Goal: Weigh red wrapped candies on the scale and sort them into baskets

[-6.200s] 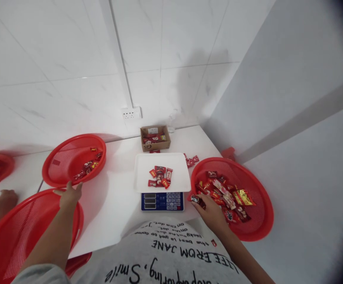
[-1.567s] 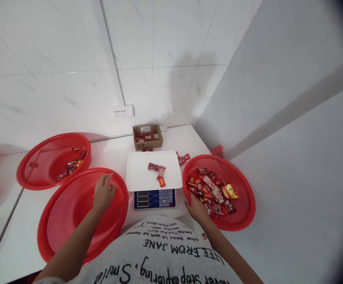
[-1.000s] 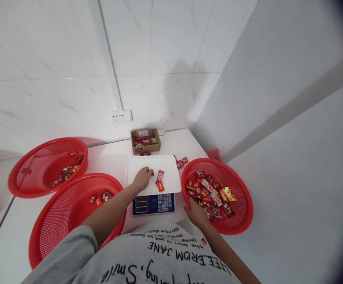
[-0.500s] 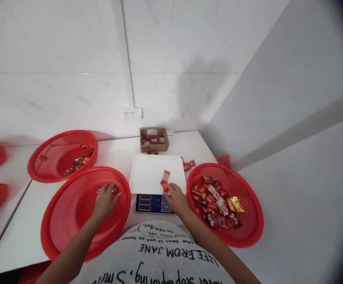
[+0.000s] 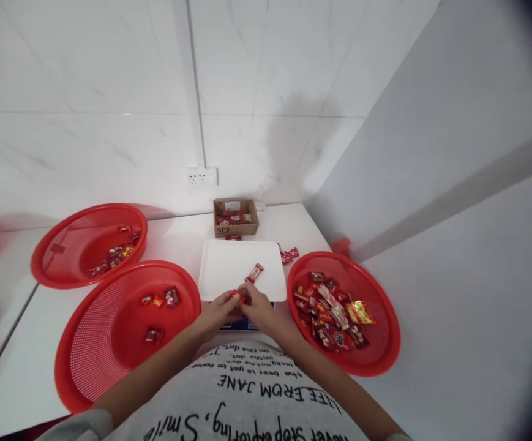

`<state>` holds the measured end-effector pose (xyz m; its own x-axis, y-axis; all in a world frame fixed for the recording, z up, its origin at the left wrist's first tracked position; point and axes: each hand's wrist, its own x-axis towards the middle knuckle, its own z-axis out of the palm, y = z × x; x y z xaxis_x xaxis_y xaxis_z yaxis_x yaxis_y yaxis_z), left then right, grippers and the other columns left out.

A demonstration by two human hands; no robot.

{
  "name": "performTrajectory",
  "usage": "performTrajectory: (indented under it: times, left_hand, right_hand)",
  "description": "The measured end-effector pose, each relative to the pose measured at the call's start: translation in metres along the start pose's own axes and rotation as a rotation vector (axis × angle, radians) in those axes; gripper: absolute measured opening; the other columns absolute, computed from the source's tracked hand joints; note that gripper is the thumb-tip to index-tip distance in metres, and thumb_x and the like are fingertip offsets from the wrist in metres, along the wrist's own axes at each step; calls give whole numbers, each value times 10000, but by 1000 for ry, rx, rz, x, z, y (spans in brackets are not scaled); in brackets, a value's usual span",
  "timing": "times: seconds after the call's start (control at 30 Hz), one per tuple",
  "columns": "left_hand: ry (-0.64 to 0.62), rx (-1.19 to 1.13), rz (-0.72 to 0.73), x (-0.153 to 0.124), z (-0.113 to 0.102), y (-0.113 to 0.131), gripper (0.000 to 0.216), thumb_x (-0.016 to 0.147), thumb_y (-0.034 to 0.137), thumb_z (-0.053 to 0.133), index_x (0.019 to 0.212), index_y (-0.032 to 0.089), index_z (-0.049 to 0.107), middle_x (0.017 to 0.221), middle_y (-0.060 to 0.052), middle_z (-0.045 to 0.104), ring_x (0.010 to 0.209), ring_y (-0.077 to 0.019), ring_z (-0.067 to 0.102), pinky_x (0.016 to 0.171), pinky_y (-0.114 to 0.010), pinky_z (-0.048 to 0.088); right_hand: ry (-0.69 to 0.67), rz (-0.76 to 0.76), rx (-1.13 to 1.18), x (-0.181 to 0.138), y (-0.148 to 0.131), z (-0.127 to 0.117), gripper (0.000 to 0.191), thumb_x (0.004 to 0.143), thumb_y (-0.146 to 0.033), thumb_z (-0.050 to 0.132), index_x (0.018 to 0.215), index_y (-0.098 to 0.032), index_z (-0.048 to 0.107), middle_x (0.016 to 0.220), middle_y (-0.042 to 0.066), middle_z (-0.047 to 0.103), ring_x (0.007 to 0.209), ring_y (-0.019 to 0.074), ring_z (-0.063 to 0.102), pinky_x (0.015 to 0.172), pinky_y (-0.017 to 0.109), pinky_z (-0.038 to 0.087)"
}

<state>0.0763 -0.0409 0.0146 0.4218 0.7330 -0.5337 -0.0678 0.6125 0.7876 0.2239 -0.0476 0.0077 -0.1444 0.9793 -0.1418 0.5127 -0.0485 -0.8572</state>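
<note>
My left hand (image 5: 220,313) and my right hand (image 5: 257,307) meet at the front edge of the scale's white tray (image 5: 229,260). Between their fingertips is a small red-wrapped candy (image 5: 239,296), mostly covered; both hands are closed around it. One red and white wrapped candy (image 5: 255,272) lies on the tray just beyond my right hand. The blue scale keypad (image 5: 251,324) is largely hidden under my hands. Left of them, a red mesh basket (image 5: 86,324) holds several wrapped candies (image 5: 171,297) lying apart from each other.
On the right stands a red basket (image 5: 387,349) with a pile of candies (image 5: 330,312). Another red basket (image 5: 40,257) sits at the back left. A cardboard box (image 5: 236,229) of packets stands behind the tray, with red dotted packets (image 5: 288,254) beside it.
My left hand has left the near left basket and come over to the tray's front edge. My right hand has drawn the red candy off the tray toward it, and both hands now hold it.
</note>
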Motion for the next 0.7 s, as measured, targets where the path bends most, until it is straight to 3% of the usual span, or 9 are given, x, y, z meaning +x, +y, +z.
performTrajectory:
  times: [0.13,0.27,0.4,0.5,0.6,0.7]
  left_hand:
    - [13,-142,-12,2,-3,3,251,783,331,648,958,152,628,901,-63,686,788,-148,642,757,-286,521]
    - [210,-225,39,-10,-25,12,141,837,210,572,936,136,639,813,-63,691,738,-130,657,735,-259,542]
    - [511,-331,132,-32,-60,25,126,854,112,507,909,150,615,728,-25,674,648,-106,657,638,-221,559]
    - [663,-513,140,-47,-83,29,158,863,63,461,798,148,577,702,-7,655,664,-106,673,661,-218,572]
    - [774,-628,102,-55,-94,29,224,879,52,417,699,156,500,690,-29,657,690,-125,688,684,-228,575]
    - [780,-600,100,-58,-89,28,203,889,55,399,752,162,505,734,-54,679,720,-133,694,686,-231,567]
  right_hand:
    - [-54,-97,-103,-7,-10,6,324,768,-179,590,1085,-226,551,968,23,676,891,179,613,796,307,475]
    - [-45,-257,-229,5,1,0,345,841,-186,520,1184,-207,552,1197,90,607,1139,195,516,974,372,406]
    - [-37,-181,-516,30,21,-14,479,843,-68,416,1306,-162,491,1410,146,434,1315,228,350,1081,433,277]
    - [-105,-89,-655,45,34,-21,582,789,11,408,1342,-162,463,1475,137,348,1373,263,243,1068,444,276]
    - [-144,-61,-649,51,41,-23,549,791,25,392,1295,-160,510,1446,119,398,1368,256,241,1063,418,272]
    - [-111,-56,-562,52,44,-26,413,842,-35,402,1185,-171,586,1319,112,528,1286,226,352,1078,384,237]
